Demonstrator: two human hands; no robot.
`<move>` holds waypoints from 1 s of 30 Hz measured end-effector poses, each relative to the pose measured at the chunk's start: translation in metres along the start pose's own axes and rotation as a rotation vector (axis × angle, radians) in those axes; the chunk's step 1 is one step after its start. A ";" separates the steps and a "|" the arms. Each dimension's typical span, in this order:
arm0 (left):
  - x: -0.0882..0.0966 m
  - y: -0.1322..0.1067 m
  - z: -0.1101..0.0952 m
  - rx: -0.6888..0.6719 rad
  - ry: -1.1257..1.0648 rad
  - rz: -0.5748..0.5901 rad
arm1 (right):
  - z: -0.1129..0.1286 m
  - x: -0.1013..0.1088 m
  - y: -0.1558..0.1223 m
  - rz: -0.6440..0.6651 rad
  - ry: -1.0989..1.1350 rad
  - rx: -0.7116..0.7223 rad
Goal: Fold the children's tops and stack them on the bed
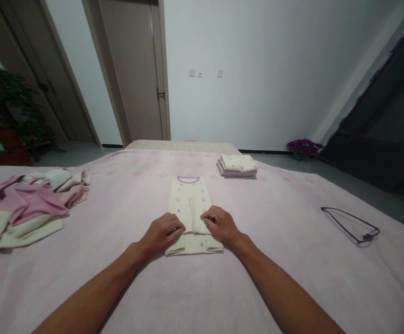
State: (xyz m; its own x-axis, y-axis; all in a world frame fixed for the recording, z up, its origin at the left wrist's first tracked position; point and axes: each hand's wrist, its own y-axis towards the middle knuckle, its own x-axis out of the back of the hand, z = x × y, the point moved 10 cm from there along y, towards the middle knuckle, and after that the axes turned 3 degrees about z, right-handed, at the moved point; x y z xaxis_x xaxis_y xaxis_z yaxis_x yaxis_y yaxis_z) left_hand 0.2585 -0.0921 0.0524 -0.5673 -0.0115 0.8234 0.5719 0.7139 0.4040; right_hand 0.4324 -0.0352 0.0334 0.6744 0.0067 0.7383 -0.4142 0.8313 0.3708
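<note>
A cream garment (189, 204) with a lilac neckline and small prints lies folded into a narrow strip on the pink bedspread (278, 218). My left hand (162, 233) pinches the garment's left side near its lower end, fingers curled on the cloth. My right hand (221, 223) grips the right side at the same height, fingers closed on the fabric. Both hands sit close together over the strip's lower third.
A folded stack of cream and lilac clothes (237, 165) lies beyond the garment to the right. A loose pile of pink and cream clothes (28, 204) covers the bed's left side. A black wire hanger (351, 225) rests at the right. Doors and a plant stand behind.
</note>
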 end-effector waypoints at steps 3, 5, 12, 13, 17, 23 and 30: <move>0.004 -0.003 -0.005 -0.030 0.021 -0.036 | -0.007 0.006 0.000 -0.065 0.101 -0.043; 0.006 -0.005 -0.017 -0.066 0.021 -0.070 | -0.018 0.014 -0.001 -0.153 0.205 -0.095; -0.029 0.013 -0.075 -0.112 0.034 0.036 | -0.052 0.018 -0.003 -0.323 0.413 -0.298; -0.038 0.017 -0.080 -0.111 0.054 0.069 | -0.054 0.018 -0.005 -0.324 0.434 -0.316; -0.060 0.025 -0.079 -0.069 0.095 0.125 | -0.054 0.020 -0.019 -0.189 0.468 -0.363; -0.065 0.023 -0.067 -0.001 0.037 0.114 | -0.027 0.012 -0.060 0.433 0.381 -0.352; -0.064 0.021 -0.066 0.032 -0.004 0.116 | -0.003 0.026 -0.067 0.437 0.085 -0.257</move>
State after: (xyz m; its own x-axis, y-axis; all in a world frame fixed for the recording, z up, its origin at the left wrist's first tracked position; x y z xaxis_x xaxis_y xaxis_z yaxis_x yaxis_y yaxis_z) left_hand 0.3465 -0.1228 0.0344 -0.5005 0.0755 0.8625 0.6151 0.7320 0.2929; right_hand 0.4795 -0.0887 0.0262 0.5235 0.4206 0.7409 -0.5122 0.8503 -0.1208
